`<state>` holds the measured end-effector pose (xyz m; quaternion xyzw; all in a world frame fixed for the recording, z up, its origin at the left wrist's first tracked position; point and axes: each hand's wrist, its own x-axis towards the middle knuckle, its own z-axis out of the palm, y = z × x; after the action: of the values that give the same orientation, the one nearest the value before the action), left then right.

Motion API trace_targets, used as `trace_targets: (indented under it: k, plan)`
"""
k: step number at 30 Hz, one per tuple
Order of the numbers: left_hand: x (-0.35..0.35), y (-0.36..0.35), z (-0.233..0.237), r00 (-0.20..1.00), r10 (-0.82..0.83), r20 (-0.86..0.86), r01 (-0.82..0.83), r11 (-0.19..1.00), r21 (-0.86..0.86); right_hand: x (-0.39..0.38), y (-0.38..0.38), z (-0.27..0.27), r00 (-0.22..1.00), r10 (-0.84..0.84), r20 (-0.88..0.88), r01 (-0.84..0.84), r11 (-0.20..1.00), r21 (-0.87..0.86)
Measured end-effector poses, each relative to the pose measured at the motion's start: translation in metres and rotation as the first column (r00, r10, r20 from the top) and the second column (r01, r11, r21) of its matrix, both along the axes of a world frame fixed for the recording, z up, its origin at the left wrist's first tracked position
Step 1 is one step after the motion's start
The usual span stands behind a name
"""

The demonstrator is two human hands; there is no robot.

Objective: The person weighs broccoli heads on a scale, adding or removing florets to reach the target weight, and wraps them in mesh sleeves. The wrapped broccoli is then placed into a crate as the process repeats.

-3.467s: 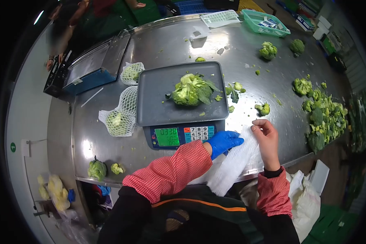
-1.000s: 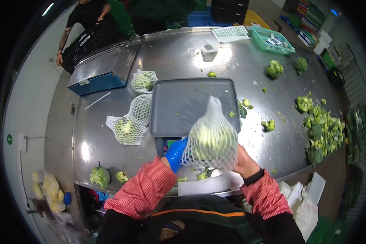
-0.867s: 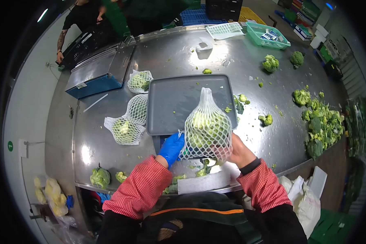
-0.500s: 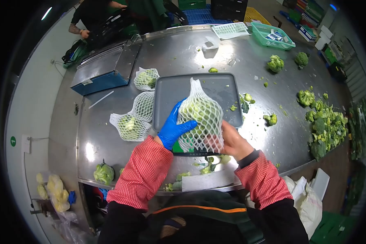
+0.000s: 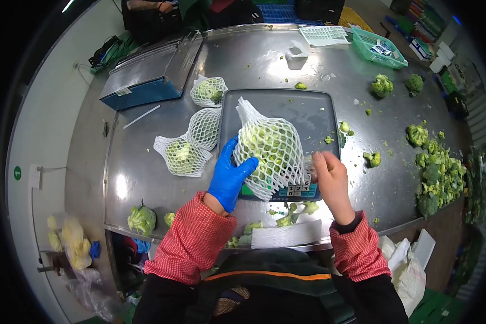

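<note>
A white foam net full of broccoli lies tilted over the near edge of the grey scale tray. My left hand, in a blue glove, grips the net's left side. My bare right hand pinches the net's lower right end, just above the scale's keypad. Loose broccoli bits lie on the steel table in front of the scale.
Three more netted broccoli bundles lie left of the scale, beside a blue box. A heap of loose broccoli sits at the right edge. A green basket stands at the back. White net sleeves lie at the near edge.
Both hands have lowered the netted broccoli from mid-air onto the scale tray. My right hand has slid from under the net to its right end.
</note>
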<state>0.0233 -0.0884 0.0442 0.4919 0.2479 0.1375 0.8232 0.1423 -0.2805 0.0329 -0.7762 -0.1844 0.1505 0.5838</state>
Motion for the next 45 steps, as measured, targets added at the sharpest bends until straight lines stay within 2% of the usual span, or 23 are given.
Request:
trace_targets:
  k: [1,4,8,12,15,20,22,23,24,25,26,27,28,32,34,37,38,40,41,42,43,44,45]
  plan:
    - [-0.002,0.0,0.001,1.0,0.009,0.009,-0.009,1.0,-0.006,-0.003,-0.001,0.003,0.996,-0.047,0.071,0.051,0.997,-0.061]
    - [-0.005,-0.001,0.003,0.999,0.007,0.037,-0.007,1.0,-0.019,-0.02,0.009,0.027,0.951,-0.038,0.306,0.033,0.999,0.021]
    - [-0.008,-0.002,0.01,0.998,-0.026,0.064,0.03,0.997,-0.075,-0.027,0.017,0.037,0.867,0.063,0.494,-0.024,0.996,-0.085]
    - [-0.006,-0.003,0.01,0.995,-0.051,0.088,0.065,0.983,-0.171,-0.032,0.024,0.027,0.97,0.108,0.218,-0.108,0.994,-0.011]
    - [0.001,0.009,-0.005,0.989,-0.015,0.144,0.055,0.958,-0.28,-0.035,0.033,0.029,0.923,0.159,0.35,-0.181,0.983,0.032]
    - [0.018,0.11,-0.019,0.969,0.198,0.145,-0.193,0.98,-0.052,-0.021,0.009,0.025,0.978,0.061,0.2,-0.077,0.995,0.071]
    - [0.021,0.185,-0.054,0.918,0.374,0.135,-0.397,0.881,0.258,-0.009,-0.012,0.007,0.985,-0.033,0.168,0.019,0.996,0.084]
    - [0.023,0.217,-0.065,0.876,0.483,0.003,-0.448,0.811,0.376,-0.004,-0.024,-0.006,0.994,-0.042,0.102,0.035,0.997,0.063]
    - [0.025,0.263,-0.099,0.861,0.507,0.044,-0.489,0.802,0.343,0.001,-0.04,-0.017,0.996,-0.083,0.038,0.082,0.996,0.037]
    - [0.025,0.35,-0.164,0.896,0.438,0.068,-0.428,0.815,0.389,0.004,-0.056,-0.021,0.991,-0.107,0.074,0.109,0.994,-0.02]
    - [0.013,0.385,-0.174,0.922,0.372,-0.108,-0.313,0.88,0.358,0.007,-0.07,-0.023,0.987,-0.128,0.099,0.136,0.988,-0.078]
    - [0.014,0.386,-0.17,0.936,0.342,-0.082,-0.323,0.929,0.182,0.01,-0.084,-0.025,0.965,-0.186,0.184,0.207,0.973,-0.104]
    - [0.02,0.399,-0.179,0.939,0.322,-0.119,-0.294,0.934,0.205,0.016,-0.098,-0.029,0.942,-0.219,0.256,0.257,0.958,-0.13]
    - [0.024,0.423,-0.188,0.867,0.407,-0.286,-0.182,0.795,0.579,0.059,-0.177,-0.059,0.863,-0.344,0.369,0.46,0.839,-0.292]
    - [0.023,0.42,-0.183,0.808,0.501,-0.308,-0.114,0.647,0.754,0.088,-0.23,-0.067,0.808,-0.343,0.478,0.571,0.653,-0.497]
    - [0.016,0.404,-0.166,0.783,0.598,-0.17,-0.083,0.372,0.925,0.136,-0.324,-0.058,0.742,-0.286,0.607,0.667,0.21,-0.715]
    - [0.015,0.394,-0.162,0.815,0.572,-0.091,-0.109,0.306,0.946,0.151,-0.355,-0.044,0.736,-0.263,0.624,0.657,0.054,-0.752]
    - [0.026,0.314,-0.128,0.892,0.451,-0.009,-0.124,0.264,0.957,0.176,-0.42,-0.037,0.727,-0.286,0.625,0.628,-0.094,-0.773]
    - [0.036,0.251,-0.097,0.922,0.388,0.01,-0.114,0.246,0.962,0.184,-0.443,-0.035,0.73,-0.322,0.603,0.601,-0.117,-0.79]
    - [0.046,0.189,-0.072,0.959,0.281,-0.031,-0.07,0.342,0.937,0.189,-0.463,-0.034,0.733,-0.356,0.58,0.573,-0.135,-0.808]
    - [0.054,0.132,-0.053,0.983,0.171,-0.061,-0.018,0.429,0.903,0.193,-0.489,-0.047,0.759,-0.43,0.489,0.53,-0.028,-0.848]
    - [0.06,0.086,-0.046,0.995,0.095,-0.017,-0.023,0.405,0.914,0.2,-0.516,-0.071,0.781,-0.49,0.387,0.483,0.083,-0.871]
    - [0.062,0.065,-0.047,1.0,0.001,-0.025,0.024,0.253,0.967,0.206,-0.526,-0.086,0.798,-0.537,0.273,0.433,0.197,-0.879]
